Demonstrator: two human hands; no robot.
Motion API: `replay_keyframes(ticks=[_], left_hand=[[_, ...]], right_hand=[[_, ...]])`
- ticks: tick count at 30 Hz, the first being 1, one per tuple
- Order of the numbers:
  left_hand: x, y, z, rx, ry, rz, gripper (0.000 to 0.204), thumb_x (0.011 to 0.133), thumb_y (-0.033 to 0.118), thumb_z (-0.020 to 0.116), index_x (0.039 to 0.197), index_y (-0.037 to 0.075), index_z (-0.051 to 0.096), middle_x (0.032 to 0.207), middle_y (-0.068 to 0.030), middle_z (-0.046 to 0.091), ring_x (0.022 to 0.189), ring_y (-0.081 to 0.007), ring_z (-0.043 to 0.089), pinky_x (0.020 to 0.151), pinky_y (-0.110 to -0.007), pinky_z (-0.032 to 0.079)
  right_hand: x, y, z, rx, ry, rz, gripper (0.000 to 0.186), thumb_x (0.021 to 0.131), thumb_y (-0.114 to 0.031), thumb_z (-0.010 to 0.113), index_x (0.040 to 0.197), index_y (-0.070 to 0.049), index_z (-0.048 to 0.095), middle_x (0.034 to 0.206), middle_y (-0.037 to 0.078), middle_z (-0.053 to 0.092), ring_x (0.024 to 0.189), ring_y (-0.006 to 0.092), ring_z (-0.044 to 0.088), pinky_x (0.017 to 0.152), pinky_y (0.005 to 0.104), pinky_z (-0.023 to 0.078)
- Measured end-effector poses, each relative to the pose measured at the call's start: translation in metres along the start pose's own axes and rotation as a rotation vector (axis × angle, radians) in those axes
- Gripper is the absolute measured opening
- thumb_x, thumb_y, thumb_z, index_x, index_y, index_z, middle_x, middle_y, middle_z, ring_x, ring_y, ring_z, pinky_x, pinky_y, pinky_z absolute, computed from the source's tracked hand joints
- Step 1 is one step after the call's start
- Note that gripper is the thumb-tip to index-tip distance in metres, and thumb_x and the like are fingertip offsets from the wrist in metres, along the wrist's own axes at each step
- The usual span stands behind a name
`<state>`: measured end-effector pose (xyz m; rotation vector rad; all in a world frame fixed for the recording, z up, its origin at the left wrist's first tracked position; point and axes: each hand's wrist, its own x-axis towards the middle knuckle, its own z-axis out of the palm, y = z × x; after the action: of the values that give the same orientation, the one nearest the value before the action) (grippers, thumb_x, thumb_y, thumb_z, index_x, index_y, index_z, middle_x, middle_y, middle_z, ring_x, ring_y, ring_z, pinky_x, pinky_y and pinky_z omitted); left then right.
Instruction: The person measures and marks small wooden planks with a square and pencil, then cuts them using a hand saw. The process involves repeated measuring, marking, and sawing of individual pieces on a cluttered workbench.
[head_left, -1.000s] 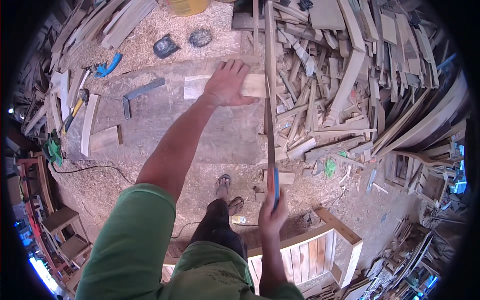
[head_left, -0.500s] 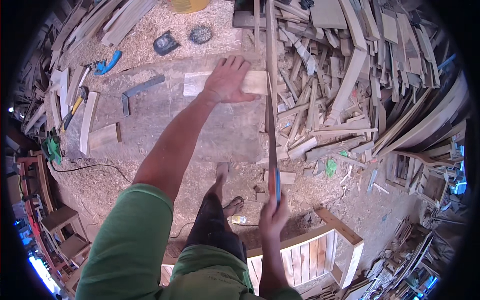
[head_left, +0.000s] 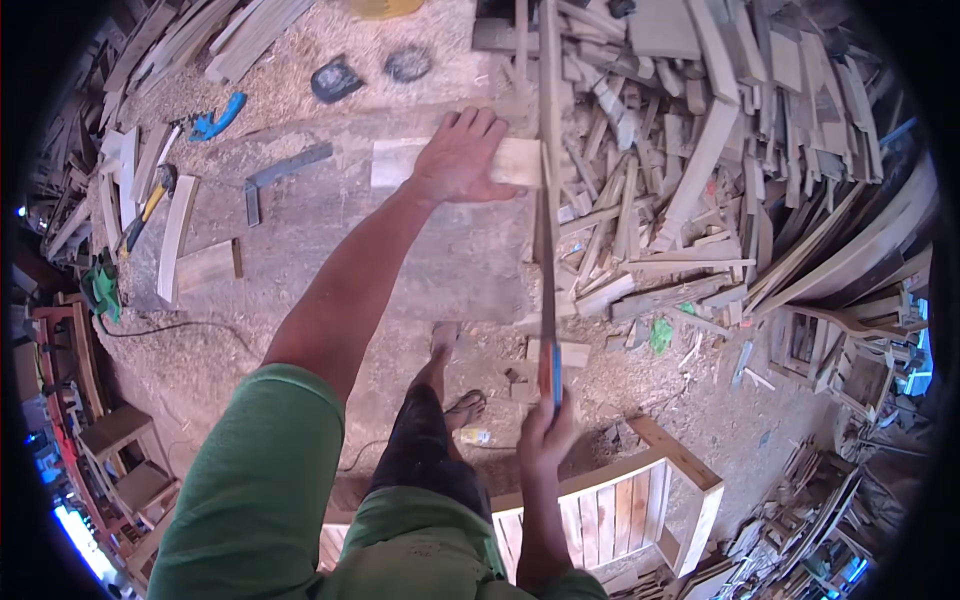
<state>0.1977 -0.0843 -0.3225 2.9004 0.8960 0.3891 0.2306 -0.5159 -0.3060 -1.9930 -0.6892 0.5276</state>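
Observation:
My left hand [head_left: 460, 160] is braced across a short pale board [head_left: 395, 162] lying on the weathered plywood work surface [head_left: 380, 260], its thumb at the near edge and fingers reaching over the far edge. Just beside the board's right end runs a long saw blade [head_left: 547, 255], upright in the picture along the plywood's right side. My right hand [head_left: 547, 430] is closed round the saw's blue and red handle [head_left: 553, 375], low in the view. Farther left on the plywood are a metal square [head_left: 280, 170], loose wood pieces [head_left: 207, 268] and a yellow-handled hammer [head_left: 153, 200].
Heaped offcuts [head_left: 680, 200] crowd the right. Shavings, two dark objects [head_left: 333, 78], a blue tool [head_left: 218, 118] and a yellow container [head_left: 380, 6] are beyond the plywood. A slatted wooden frame [head_left: 690, 500], a chair [head_left: 125, 455] and a cord [head_left: 170, 330] surround my feet.
My left foot has moved forward to the plywood's near edge. My hands, the board and the saw show only slight shifts; the picture is now somewhat blurred.

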Motion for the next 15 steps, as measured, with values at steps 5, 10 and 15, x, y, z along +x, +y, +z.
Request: replay_keyframes(ticks=[5,10,15], left_hand=[[-0.002,0.008,0.002,0.021,-0.038,0.005,0.101,0.08,0.077,0.083,0.14,-0.001,0.063,0.142,-0.018,0.06,0.137,-0.0354,0.053,0.118,-0.051,0.041],[-0.002,0.006,0.003,-0.001,-0.082,-0.004,0.103,0.081,0.078,0.082,0.144,-0.001,0.06,0.144,-0.0194,0.057,0.137,-0.0382,0.053,0.119,-0.053,0.041],[-0.007,-0.004,0.007,0.003,-0.007,0.025,0.102,0.081,0.078,0.083,0.142,-0.002,0.061,0.141,-0.0196,0.058,0.136,-0.04,0.053,0.119,-0.053,0.04]], right_hand=[[0.01,-0.018,0.001,-0.109,0.008,-0.057,0.042,0.117,-0.035,0.06,0.128,0.005,0.07,0.069,0.01,0.057,0.063,0.0186,0.059,0.058,0.0403,0.046],[0.142,-0.056,0.055,-0.03,-0.065,-0.065,0.036,0.119,-0.033,0.059,0.123,0.002,0.069,0.081,0.023,0.068,0.069,0.0404,0.068,0.064,0.0488,0.052],[-0.009,0.019,-0.009,-0.079,-0.032,-0.032,0.053,0.117,-0.042,0.058,0.131,0.008,0.067,0.066,0.004,0.058,0.057,0.0111,0.059,0.052,0.0343,0.045]])
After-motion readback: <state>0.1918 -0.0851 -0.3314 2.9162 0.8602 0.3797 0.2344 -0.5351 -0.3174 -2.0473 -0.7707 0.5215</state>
